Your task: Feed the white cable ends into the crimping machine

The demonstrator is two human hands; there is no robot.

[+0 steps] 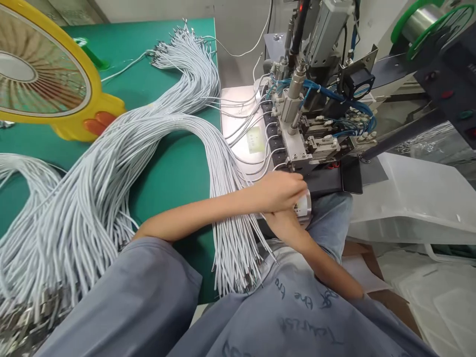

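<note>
My left hand is closed in front of the machine's near end, its fingers curled together; anything within them is hidden. Just below it and against it is my right hand, whose fingers are mostly covered by the left. A thick bundle of white cables runs under my left forearm, and its loose ends hang toward my lap. Several single white cables cross a white plate into a row of black holders on the bench machine. A round metal part sits right beside my hands.
A yellow fan stands at the left on the green mat. Wire spools with green rims hang at upper right. Below the machine's right side is a translucent white tray. More cable bundles cover the left.
</note>
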